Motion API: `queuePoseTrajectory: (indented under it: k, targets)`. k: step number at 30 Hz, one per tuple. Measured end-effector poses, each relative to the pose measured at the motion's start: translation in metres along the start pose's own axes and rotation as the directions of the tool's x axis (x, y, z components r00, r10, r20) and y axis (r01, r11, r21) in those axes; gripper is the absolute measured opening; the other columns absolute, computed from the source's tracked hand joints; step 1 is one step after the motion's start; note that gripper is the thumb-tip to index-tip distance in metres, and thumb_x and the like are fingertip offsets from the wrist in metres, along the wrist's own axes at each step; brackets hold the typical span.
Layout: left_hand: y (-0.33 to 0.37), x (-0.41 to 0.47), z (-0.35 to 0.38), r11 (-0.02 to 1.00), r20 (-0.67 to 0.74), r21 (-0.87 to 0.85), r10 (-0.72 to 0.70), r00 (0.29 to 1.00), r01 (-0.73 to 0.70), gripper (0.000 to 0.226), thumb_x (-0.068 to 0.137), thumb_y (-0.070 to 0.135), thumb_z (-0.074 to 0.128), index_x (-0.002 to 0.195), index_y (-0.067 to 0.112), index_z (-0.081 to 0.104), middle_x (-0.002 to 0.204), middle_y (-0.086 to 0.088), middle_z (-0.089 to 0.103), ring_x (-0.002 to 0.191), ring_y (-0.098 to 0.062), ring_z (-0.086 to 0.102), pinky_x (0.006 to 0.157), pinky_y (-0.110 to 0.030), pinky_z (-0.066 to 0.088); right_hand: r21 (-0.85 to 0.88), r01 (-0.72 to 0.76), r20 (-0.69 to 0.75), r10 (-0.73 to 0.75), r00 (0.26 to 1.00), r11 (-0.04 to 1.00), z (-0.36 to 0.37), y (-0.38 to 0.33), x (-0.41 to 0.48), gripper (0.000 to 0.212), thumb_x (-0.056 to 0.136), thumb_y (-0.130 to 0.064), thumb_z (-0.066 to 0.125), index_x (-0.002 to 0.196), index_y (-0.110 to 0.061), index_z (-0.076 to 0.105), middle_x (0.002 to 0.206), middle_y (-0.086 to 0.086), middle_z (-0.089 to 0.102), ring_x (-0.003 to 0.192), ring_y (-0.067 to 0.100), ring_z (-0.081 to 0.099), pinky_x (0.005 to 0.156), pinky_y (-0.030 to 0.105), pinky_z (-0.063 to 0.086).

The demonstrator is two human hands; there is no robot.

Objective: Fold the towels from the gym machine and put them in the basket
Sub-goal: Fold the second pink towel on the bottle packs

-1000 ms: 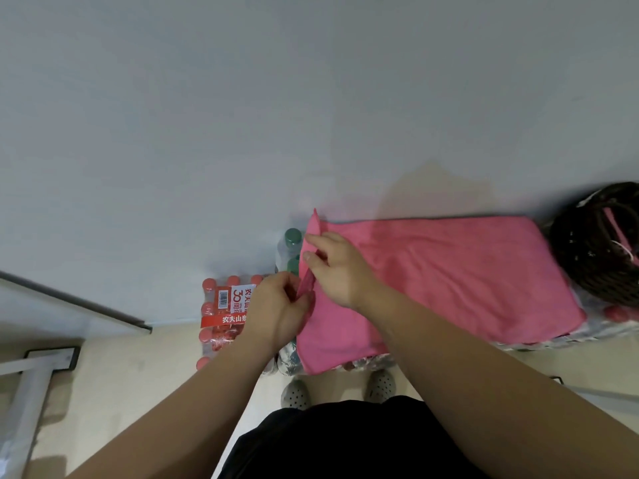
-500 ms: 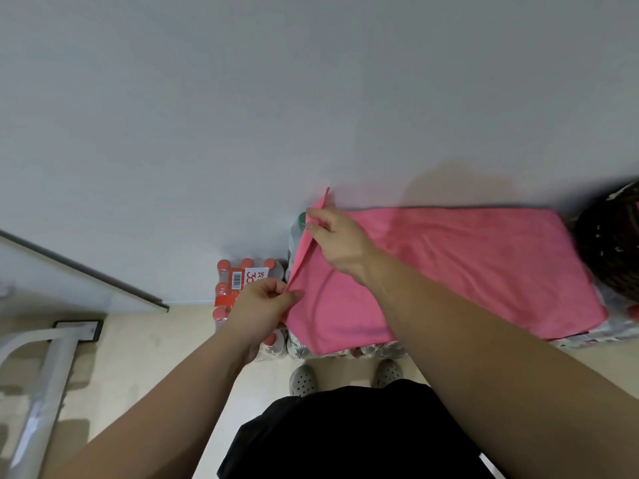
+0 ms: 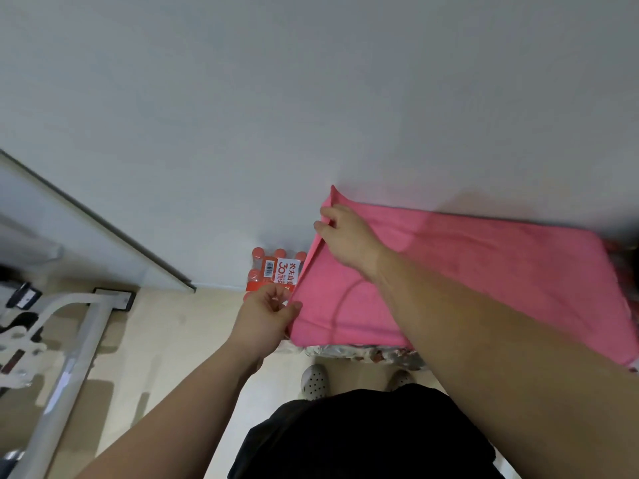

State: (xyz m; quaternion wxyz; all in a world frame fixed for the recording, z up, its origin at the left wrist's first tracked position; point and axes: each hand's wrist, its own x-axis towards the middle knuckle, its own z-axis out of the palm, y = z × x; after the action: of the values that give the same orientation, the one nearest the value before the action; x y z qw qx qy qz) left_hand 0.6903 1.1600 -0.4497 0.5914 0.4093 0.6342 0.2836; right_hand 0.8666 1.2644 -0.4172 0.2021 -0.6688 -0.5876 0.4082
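On the red-and-white label (image 3: 281, 275) of the shrink-wrapped pack of red-capped bottles (image 3: 259, 261), seen at about 7 o'clock from the middle of the view, a barcode, a large red "30" and the Chinese characters "农夫山" can be read, while the smaller print beside them cannot be made out.

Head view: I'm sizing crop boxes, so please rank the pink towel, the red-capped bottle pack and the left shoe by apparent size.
1. pink towel, by far the largest
2. bottle pack, partly hidden behind the towel and the left hand
3. left shoe, smallest
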Motion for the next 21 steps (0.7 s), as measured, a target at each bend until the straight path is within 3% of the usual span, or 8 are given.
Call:
queuePoseTrajectory:
  k: [1,3,5,7,10,13,17,21]
  targets:
    - [-0.001,0.000,-0.002,1.000,-0.009,0.009,0.009,1.000,-0.009,0.010,0.089,0.002,0.068,0.093,0.001,0.059,0.085,-0.032,0.067,0.065,-0.034,0.065,0.064,-0.050,0.058,-0.003,0.000,-0.006,0.000,1.000,1.000,0.001,-0.003,0.000,0.013,0.099,-0.031,0.053,0.094,-0.024,0.063,0.108,-0.004,0.047,0.097,0.014,0.046,0.085,0.025,0.035]
    - [0.001,-0.003,-0.002,0.999,-0.005,0.017,0.031,0.999,-0.031,0.010,0.087,0.001,0.069,0.092,0.001,0.060,0.084,-0.032,0.066,0.064,-0.031,0.065,0.060,-0.042,0.057,0.017,-0.001,-0.029,0.001,1.000,1.000,0.001,-0.006,-0.001,0.023,0.099,-0.029,0.053,0.076,-0.030,0.052,0.090,-0.014,0.043,0.081,0.010,0.044,0.075,0.024,0.035]
    - [0.006,-0.006,0.003,0.998,0.026,0.006,0.059,0.998,-0.059,0.013,0.084,0.003,0.073,0.093,0.005,0.062,0.082,-0.031,0.065,0.062,-0.027,0.064,0.058,-0.037,0.056,0.083,-0.011,-0.068,0.017,0.998,0.996,-0.004,-0.008,-0.005,0.027,0.099,-0.023,0.055,0.074,-0.015,0.055,0.083,-0.006,0.048,0.069,0.013,0.046,0.066,0.026,0.039]
    - [0.015,-0.010,0.011,0.995,0.069,0.016,0.094,0.993,-0.095,0.017,0.080,0.006,0.077,0.091,0.008,0.064,0.077,-0.028,0.063,0.061,-0.024,0.060,0.058,-0.036,0.053,0.184,-0.016,-0.106,0.036,0.994,0.983,-0.012,-0.005,-0.008,0.022,0.098,-0.020,0.058,0.101,0.000,0.068,0.105,0.007,0.064,0.086,0.018,0.058,0.081,0.028,0.047]
    - [0.038,-0.017,0.032,0.984,0.199,0.044,0.161,0.967,-0.173,0.019,0.077,-0.001,0.077,0.088,0.008,0.064,0.064,-0.017,0.060,0.055,-0.019,0.055,0.055,-0.033,0.048,0.270,-0.021,-0.151,0.063,0.987,0.963,-0.033,0.001,-0.017,0.044,0.091,-0.018,0.070,0.133,-0.006,0.060,0.129,0.002,0.061,0.109,0.011,0.057,0.095,0.019,0.043]
    - [0.062,-0.023,0.062,0.979,0.338,0.034,0.179,0.924,-0.202,0.026,0.075,-0.007,0.078,0.090,0.006,0.062,0.061,-0.007,0.056,0.050,-0.013,0.055,0.051,-0.022,0.045,0.255,0.013,-0.218,0.044,0.975,0.967,-0.059,0.019,-0.026,0.055,0.084,-0.008,0.075,0.137,-0.006,0.057,0.138,0.003,0.057,0.120,0.013,0.056,0.107,0.026,0.043]
    - [0.081,-0.027,0.113,0.960,0.477,0.082,0.199,0.856,-0.269,0.032,0.071,-0.002,0.083,0.092,0.008,0.061,0.067,-0.013,0.051,0.057,-0.020,0.050,0.052,-0.028,0.045,0.227,0.024,-0.241,0.032,0.970,0.974,-0.100,0.049,-0.043,0.061,0.083,0.002,0.067,0.141,-0.008,0.053,0.148,0.005,0.050,0.134,0.017,0.049,0.116,0.032,0.036]
    - [0.094,-0.039,0.177,0.944,0.523,0.144,0.181,0.833,-0.296,0.035,0.072,-0.004,0.082,0.095,0.014,0.062,0.063,-0.004,0.054,0.051,-0.017,0.051,0.051,-0.024,0.047,0.263,0.065,-0.264,0.007,0.965,0.963,-0.148,0.085,-0.061,0.060,0.084,0.006,0.063,0.142,-0.008,0.052,0.152,0.006,0.046,0.138,0.015,0.045,0.119,0.033,0.032]
